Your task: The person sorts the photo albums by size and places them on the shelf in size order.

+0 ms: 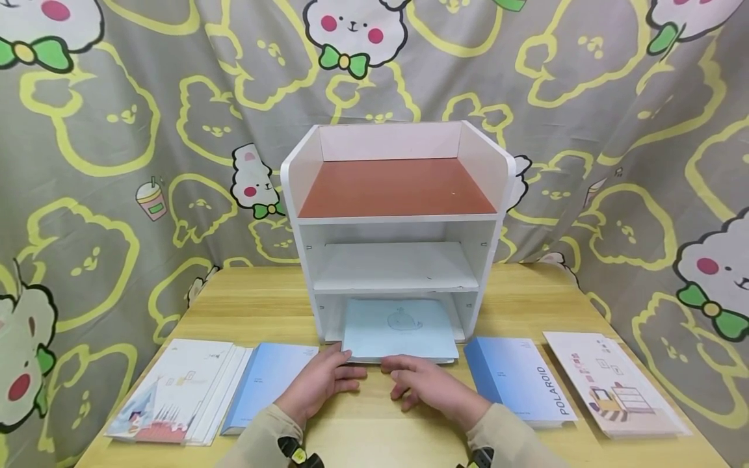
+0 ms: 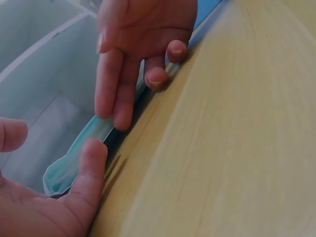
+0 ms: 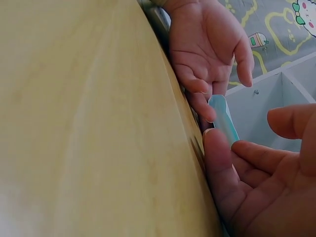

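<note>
A light blue stack of booklets or paper (image 1: 374, 331), its top sheet bearing a small whale-like drawing, lies flat in the lowest compartment of a white shelf unit (image 1: 398, 285). Its front end juts out past the compartment. My left hand (image 1: 320, 383) is at the left part of that front edge, fingers relaxed. On the other side, my right hand (image 1: 435, 389) has its fingertips right at the same edge. In the left wrist view, the straight fingers of the right hand (image 2: 143, 34) meet the pale teal side of the stack (image 2: 81, 155).
A blue book stack (image 1: 266, 380) and white illustrated booklets (image 1: 175, 390) lie left of the unit. To the right are a blue POLAROID stack (image 1: 521, 380) and pink illustrated booklets (image 1: 614, 390). A patterned curtain (image 1: 193, 123) hangs behind the wooden table (image 1: 374, 422).
</note>
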Motion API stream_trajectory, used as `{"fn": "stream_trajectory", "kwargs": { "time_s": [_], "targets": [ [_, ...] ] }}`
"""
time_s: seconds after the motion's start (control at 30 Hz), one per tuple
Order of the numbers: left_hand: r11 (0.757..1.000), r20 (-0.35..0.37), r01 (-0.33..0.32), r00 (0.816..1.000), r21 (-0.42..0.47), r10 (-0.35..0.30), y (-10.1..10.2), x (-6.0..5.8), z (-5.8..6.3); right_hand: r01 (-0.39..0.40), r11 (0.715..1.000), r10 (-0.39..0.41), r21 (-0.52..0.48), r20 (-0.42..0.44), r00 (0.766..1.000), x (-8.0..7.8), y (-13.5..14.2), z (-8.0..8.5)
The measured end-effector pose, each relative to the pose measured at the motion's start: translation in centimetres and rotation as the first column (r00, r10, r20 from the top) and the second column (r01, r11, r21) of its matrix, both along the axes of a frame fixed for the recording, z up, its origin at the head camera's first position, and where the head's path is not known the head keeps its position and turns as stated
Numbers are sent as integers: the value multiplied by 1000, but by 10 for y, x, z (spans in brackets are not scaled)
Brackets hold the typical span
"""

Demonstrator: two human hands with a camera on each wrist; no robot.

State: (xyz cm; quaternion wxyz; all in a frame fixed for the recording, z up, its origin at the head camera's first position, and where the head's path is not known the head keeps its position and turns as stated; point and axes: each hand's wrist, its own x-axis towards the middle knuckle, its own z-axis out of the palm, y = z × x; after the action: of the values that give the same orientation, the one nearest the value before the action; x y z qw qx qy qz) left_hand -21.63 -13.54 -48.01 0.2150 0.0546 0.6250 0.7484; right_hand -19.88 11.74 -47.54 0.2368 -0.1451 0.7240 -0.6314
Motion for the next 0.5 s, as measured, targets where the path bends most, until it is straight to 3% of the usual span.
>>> {"fn": "stream_trajectory", "kwargs": {
  "time_s": [0.2,0.3,0.37,0.43,0.5],
  "targets": [
    [998,-40,-5,999,-70,2,-1,1,5,-22,999,23,42,-34,999,-5,2,1],
    [967,-124,-13,992,-254,-19,-2,3,12,-51,982,78,180,-143,987,-4,8,7],
    [905,-210,-36,976,-425,-60,-3,6,19,-46,952,120,302,-232,965,-3,15,13],
    [799,-310,-87,942,-595,-128,-2,9,27,-27,919,154,394,-295,943,-1,22,18],
    [693,-402,-159,893,-703,-203,0,14,35,-1,892,173,452,-339,925,1,30,23]
  ]
}}
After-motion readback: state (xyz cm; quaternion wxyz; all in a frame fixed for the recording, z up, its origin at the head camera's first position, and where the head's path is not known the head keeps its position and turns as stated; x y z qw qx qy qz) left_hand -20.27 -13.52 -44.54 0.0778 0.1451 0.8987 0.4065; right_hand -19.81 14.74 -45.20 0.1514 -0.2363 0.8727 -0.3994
